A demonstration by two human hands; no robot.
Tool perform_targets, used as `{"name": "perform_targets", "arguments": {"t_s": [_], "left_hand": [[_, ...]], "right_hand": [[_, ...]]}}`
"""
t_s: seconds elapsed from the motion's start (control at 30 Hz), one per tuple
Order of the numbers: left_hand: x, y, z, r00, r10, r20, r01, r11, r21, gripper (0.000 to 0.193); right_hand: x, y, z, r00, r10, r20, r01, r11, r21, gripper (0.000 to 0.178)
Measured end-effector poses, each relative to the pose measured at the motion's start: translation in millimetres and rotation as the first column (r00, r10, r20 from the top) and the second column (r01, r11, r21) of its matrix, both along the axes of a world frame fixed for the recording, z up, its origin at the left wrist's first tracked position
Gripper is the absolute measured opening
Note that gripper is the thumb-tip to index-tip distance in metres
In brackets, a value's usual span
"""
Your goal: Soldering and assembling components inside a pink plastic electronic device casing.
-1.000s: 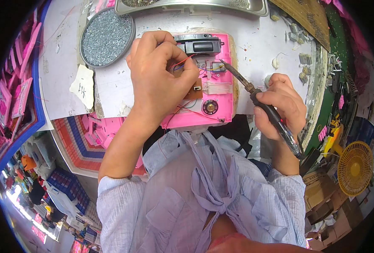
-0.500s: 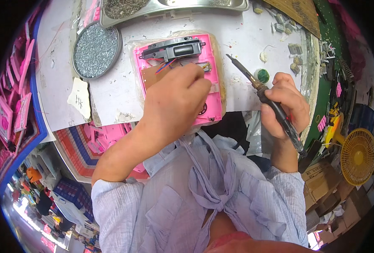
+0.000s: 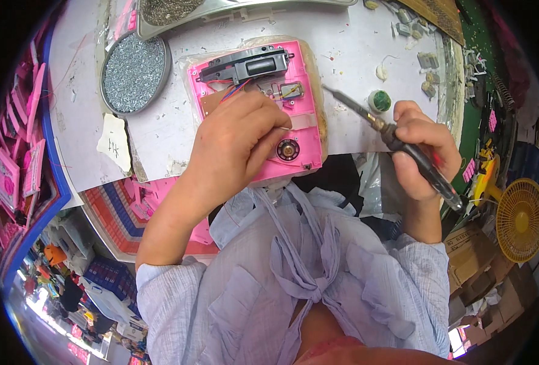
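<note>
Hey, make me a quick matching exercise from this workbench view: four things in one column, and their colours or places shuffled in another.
Column one
1. soldering iron
2. round tray of small metal pieces
3. fan
4. pink case

Column two
A. yellow, toward the picture's right edge
B. partly hidden beneath the left hand
C. held in the right hand
D. on the white work surface, left of the case

Right pairs: 1-C, 2-D, 3-A, 4-B
</note>
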State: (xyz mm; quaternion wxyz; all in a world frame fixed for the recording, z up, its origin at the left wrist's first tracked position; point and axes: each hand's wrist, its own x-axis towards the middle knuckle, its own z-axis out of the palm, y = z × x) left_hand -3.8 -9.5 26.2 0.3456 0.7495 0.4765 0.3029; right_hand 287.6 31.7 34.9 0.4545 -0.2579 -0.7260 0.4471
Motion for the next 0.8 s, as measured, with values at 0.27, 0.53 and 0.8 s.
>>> {"name": "perform_targets", "arguments": {"t_s": [0.27, 0.53, 0.8], "left_hand": [[-0.8, -1.6, 1.6, 0.990, -0.096, -0.104, 0.104, 0.992, 0.070, 0.024], [-3.0, 0.2, 1.3, 0.978, -0.124, -0.169, 0.143, 0.984, 0.102, 0.025], [-4.5, 5.1, 7.5, 0.945, -0.198, -0.260, 0.224, 0.972, 0.074, 0.015]], "right_hand": [[-4.8, 5.8, 1.2, 0.960, 0.226, 0.166, -0.191, 0.960, -0.204, 0.025], [-16.0, 24.3, 1.7, 0.919, 0.355, 0.170, -0.296, 0.908, -0.297, 0.024], [-25.9, 41.9, 11.0, 0.859, 0.452, 0.242, -0.335, 0.852, -0.401, 0.026]]}}
